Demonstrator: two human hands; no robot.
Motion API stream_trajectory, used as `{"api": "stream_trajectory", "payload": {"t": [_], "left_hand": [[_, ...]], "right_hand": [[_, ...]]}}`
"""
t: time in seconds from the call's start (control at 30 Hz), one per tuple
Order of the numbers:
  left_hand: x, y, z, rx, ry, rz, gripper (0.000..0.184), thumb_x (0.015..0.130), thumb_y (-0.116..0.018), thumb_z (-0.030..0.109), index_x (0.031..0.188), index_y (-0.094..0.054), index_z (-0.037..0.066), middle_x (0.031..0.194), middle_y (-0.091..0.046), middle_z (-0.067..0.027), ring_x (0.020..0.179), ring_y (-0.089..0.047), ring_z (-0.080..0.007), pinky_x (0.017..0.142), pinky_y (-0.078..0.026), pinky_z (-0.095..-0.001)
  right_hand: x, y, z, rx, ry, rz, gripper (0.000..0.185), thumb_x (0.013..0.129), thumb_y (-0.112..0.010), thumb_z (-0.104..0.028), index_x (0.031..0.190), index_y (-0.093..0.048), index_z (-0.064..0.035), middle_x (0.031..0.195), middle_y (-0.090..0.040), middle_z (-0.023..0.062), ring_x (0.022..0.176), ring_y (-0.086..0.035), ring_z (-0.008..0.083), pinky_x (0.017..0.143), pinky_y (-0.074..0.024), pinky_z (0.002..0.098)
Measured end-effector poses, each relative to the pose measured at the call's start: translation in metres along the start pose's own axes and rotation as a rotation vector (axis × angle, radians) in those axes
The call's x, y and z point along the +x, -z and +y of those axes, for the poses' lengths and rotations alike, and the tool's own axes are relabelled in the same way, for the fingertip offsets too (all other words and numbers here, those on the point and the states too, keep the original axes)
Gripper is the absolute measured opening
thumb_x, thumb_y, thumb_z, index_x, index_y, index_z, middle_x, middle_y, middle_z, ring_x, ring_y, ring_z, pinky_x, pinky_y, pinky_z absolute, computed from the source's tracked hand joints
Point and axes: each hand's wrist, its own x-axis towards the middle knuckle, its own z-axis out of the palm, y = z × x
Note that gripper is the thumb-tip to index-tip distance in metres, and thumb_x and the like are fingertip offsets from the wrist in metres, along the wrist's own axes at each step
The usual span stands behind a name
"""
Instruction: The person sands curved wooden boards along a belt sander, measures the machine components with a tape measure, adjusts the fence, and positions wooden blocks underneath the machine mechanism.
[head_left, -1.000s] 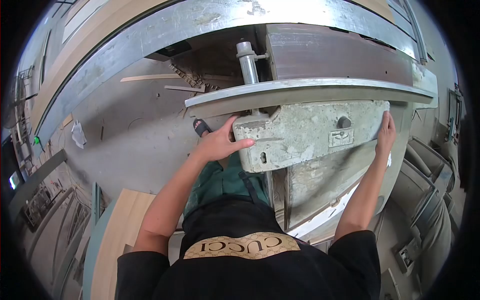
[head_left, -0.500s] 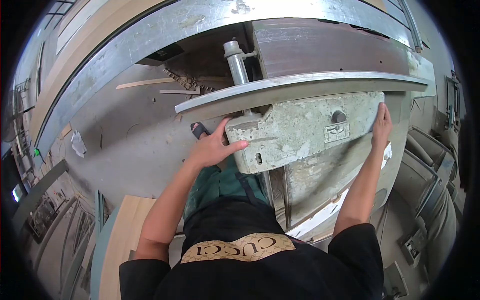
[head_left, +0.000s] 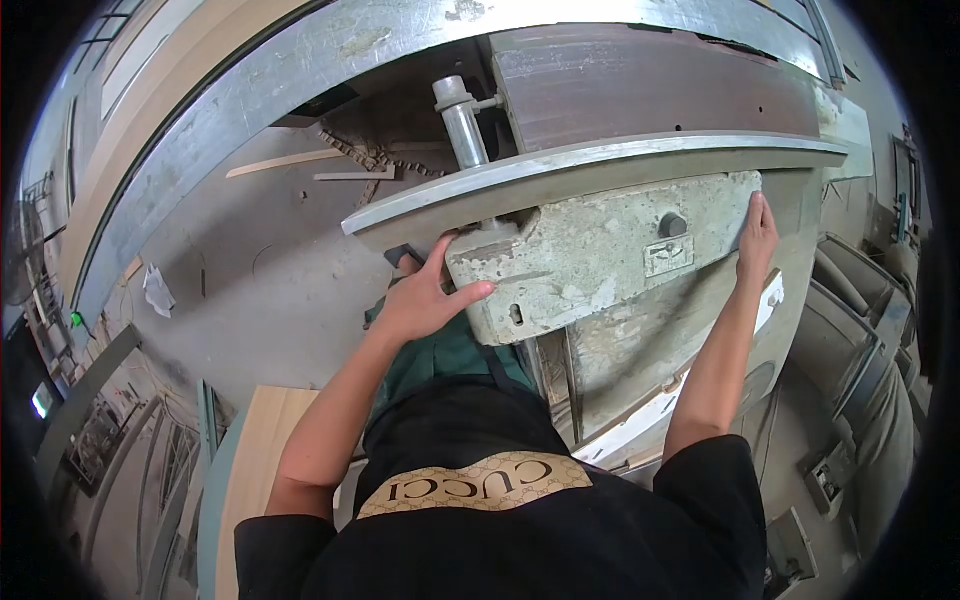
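Before me lies a saw's rip fence: a chipped, pale grey cast body (head_left: 600, 255) with a long metal fence rail (head_left: 600, 158) along its far side. My left hand (head_left: 425, 295) grips the body's left end, thumb lying over its top face and fingers around the far corner. At the right end, my right hand (head_left: 758, 235) holds the edge, its fingers reaching along the side; part of its grip is hidden. A dark knob (head_left: 673, 225) and a small scale plate (head_left: 669, 257) sit on the body. Past its left end, a steel rod (head_left: 463, 130) passes under the rail.
Beyond the rail is the brownish machine table (head_left: 620, 90), then a long metal beam (head_left: 350, 45). Wood strips (head_left: 290, 160) and crumpled paper (head_left: 157, 290) lie on the floor at left. Wooden boards (head_left: 255, 440) stand near my left elbow; covered items (head_left: 850, 320) are at right.
The fence and steel rod sit slightly further left and up in view, with both hands still on the fence. My foot and lower leg have shifted beside the fence's left end.
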Motion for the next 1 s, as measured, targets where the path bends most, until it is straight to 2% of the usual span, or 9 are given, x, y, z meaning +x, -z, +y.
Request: {"api": "stream_trajectory", "payload": {"t": [0.3, 0.53, 0.6, 0.67, 0.73, 0.8, 0.87, 0.93, 1.0], "left_hand": [[0.018, -0.007, -0.019, -0.019, -0.119, 0.005, 0.116, 0.081, -0.062, 0.081, 0.163, -0.021, 0.01, 0.137, -0.062, -0.0265, 0.124, -0.062, -0.0427, 0.112, -0.04, -0.044], [0.0, -0.001, 0.002, 0.057, 0.049, -0.047, 0.116, 0.081, -0.06, 0.083, 0.162, -0.022, 0.009, 0.138, -0.06, -0.0289, 0.123, -0.062, -0.0456, 0.114, -0.04, -0.0456], [0.002, -0.005, -0.004, 0.03, -0.035, 0.0, 0.117, 0.08, -0.06, 0.084, 0.161, -0.023, 0.008, 0.137, -0.061, -0.0294, 0.124, -0.061, -0.0464, 0.11, -0.045, -0.0485], [-0.007, 0.013, 0.021, -0.01, 0.071, -0.107, 0.108, 0.083, -0.069, 0.072, 0.159, -0.024, 0.009, 0.137, -0.059, -0.0304, 0.129, -0.058, -0.0451, 0.108, -0.047, -0.0493], [-0.014, 0.015, 0.015, 0.015, 0.006, -0.082, 0.11, 0.083, -0.067, 0.074, 0.156, -0.024, 0.004, 0.132, -0.062, -0.0313, 0.122, -0.062, -0.047, 0.104, -0.049, -0.0515], [-0.015, 0.021, -0.005, -0.049, -0.175, -0.154, 0.11, 0.087, -0.064, 0.07, 0.16, -0.017, 0.003, 0.129, -0.063, -0.0335, 0.114, -0.064, -0.0487, 0.096, -0.051, -0.0535], [-0.044, 0.045, -0.021, 0.11, -0.3, -0.046, 0.101, 0.088, -0.066, 0.063, 0.159, -0.026, 0.003, 0.127, -0.062, -0.0295, 0.114, -0.062, -0.0479, 0.098, -0.049, -0.0503], [-0.055, 0.072, -0.067, 0.247, -0.469, 0.029, 0.089, 0.092, -0.063, 0.056, 0.158, -0.033, 0.005, 0.133, -0.059, -0.0246, 0.124, -0.056, -0.0438, 0.107, -0.043, -0.049], [-0.087, 0.119, -0.127, 0.182, -0.543, 0.081, 0.068, 0.095, -0.06, 0.049, 0.146, -0.05, 0.005, 0.13, -0.062, -0.0227, 0.121, -0.059, -0.0418, 0.104, -0.044, -0.0527]], "right_hand": [[-0.012, 0.008, -0.024, -0.075, 0.001, 0.098, 0.046, 0.104, -0.065, -0.035, 0.128, -0.069, 0.0043, 0.119, -0.074, 0.0107, 0.109, -0.064, 0.0157, 0.098, -0.0477, 0.0285], [-0.001, -0.018, 0.011, -0.219, 0.074, 0.17, 0.046, 0.103, -0.064, -0.036, 0.127, -0.07, 0.0034, 0.126, -0.072, 0.0151, 0.116, -0.065, 0.0218, 0.102, -0.0477, 0.0342], [-0.002, -0.014, 0.009, -0.299, 0.026, 0.138, 0.042, 0.104, -0.06, -0.03, 0.127, -0.07, 0.0037, 0.13, -0.07, 0.0168, 0.122, -0.064, 0.0246, 0.106, -0.0461, 0.036], [0.021, -0.004, 0.068, -0.071, 0.277, -0.013, 0.038, 0.106, -0.05, -0.018, 0.135, -0.066, 0.0019, 0.135, -0.067, 0.0186, 0.127, -0.062, 0.0279, 0.111, -0.0436, 0.0367], [0.036, 0.011, 0.1, -0.297, 0.55, -0.051, 0.041, 0.108, -0.044, -0.021, 0.136, -0.064, 0.0026, 0.138, -0.065, 0.0196, 0.129, -0.06, 0.0305, 0.113, -0.0433, 0.04], [0.042, 0.012, 0.094, -0.31, 0.317, -0.009, 0.047, 0.11, -0.045, -0.03, 0.137, -0.062, 0.0031, 0.138, -0.065, 0.0206, 0.126, -0.062, 0.033, 0.109, -0.0459, 0.0392], [0.003, 0.016, 0.032, -0.718, 0.297, 0.124, 0.047, 0.109, -0.049, -0.035, 0.134, -0.064, 0.0016, 0.134, -0.064, 0.0257, 0.126, -0.06, 0.0412, 0.106, -0.0476, 0.0421], [0.001, 0.037, 0.064, -0.73, 0.281, 0.168, 0.049, 0.108, -0.049, -0.039, 0.136, -0.063, -0.0011, 0.132, -0.067, 0.022, 0.118, -0.065, 0.0396, 0.1, -0.0514, 0.0418], [-0.066, 0.03, 0.045, -0.323, 0.427, 0.334, 0.042, 0.106, -0.056, -0.031, 0.13, -0.065, 0.0028, 0.122, -0.07, 0.0218, 0.105, -0.069, 0.0356, 0.092, -0.0553, 0.0416]]}}
